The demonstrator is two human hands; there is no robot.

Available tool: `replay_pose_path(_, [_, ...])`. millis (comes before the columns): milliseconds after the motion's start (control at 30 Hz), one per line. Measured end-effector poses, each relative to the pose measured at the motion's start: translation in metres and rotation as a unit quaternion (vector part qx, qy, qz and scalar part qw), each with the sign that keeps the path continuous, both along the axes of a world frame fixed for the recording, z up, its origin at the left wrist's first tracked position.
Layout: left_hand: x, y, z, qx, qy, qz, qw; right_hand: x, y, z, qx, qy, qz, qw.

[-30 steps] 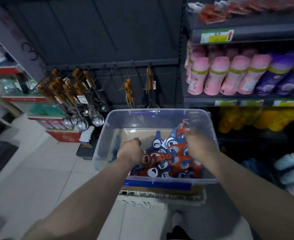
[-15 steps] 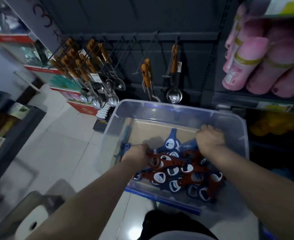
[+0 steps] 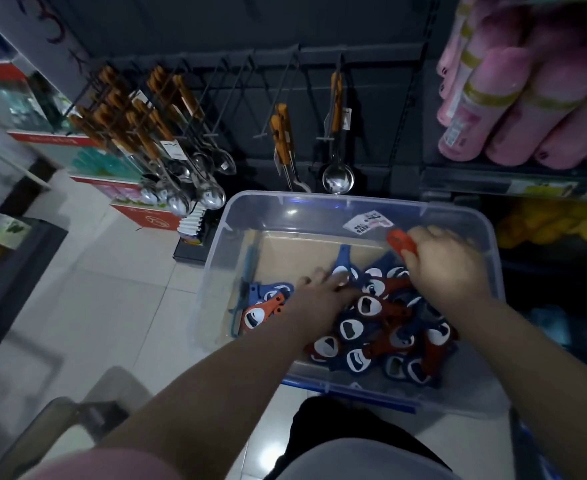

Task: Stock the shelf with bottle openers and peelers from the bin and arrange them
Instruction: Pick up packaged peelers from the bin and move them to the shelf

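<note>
Both forearms are extended into the bin [image 3: 285,196]. The left hand [image 3: 319,294] is laid flat near its middle, fingers straight; the right hand [image 3: 446,268] is clenched round a red opener [image 3: 401,242].

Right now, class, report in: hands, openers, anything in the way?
Status: right hand grips a red opener; left hand, fingers straight, touches the opener pile in the bin; nothing blocks them.

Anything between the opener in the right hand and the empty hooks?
Only the bin's far wall, which the opener in the right hand must clear; nothing else visible blocks the hooks.
</note>
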State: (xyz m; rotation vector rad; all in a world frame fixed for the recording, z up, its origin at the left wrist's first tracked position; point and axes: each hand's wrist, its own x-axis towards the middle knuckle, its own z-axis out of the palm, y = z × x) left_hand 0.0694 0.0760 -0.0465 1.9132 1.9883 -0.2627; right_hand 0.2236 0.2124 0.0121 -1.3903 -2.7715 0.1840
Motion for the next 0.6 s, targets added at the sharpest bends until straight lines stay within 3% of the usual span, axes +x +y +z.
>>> replay_pose_path(67, [-0.02, -0.004, 0.003, 0.021, 0.007, 0.178, 0.984, -0.006, -0.01, 0.001, -0.001, 0.017, 0.002, 1.0])
replay_pose_path(133, [-0.036, -0.011, 0.009, -0.007, 0.038, 0.341, 0.939, -0.012, -0.021, -0.002, -0.027, 0.011, 0.006, 1.0])
replay_pose_path(200, [-0.043, -0.02, 0.014, -0.046, 0.05, 0.435, 0.898, -0.019, -0.03, -0.009, -0.069, 0.007, 0.012, 0.998])
replay_pose_path(333, [-0.042, -0.036, 0.002, -0.104, 0.116, 0.397, 0.904, -0.028, -0.046, -0.024, -0.091, -0.013, 0.044, 0.995])
replay_pose_path(433, [-0.054, -0.042, -0.007, -0.113, 0.094, 0.418, 0.897, -0.027, -0.052, -0.038, -0.104, -0.035, 0.033, 0.993])
replay_pose_path(533, [-0.054, -0.04, -0.004, -0.13, 0.066, 0.353, 0.924, -0.024, -0.052, -0.05, -0.113, -0.098, -0.018, 0.989])
replay_pose_path(600, [-0.049, -0.034, 0.004, -0.091, 0.09, 0.309, 0.942, -0.021, -0.051, -0.054, -0.148, -0.11, -0.084, 0.979])
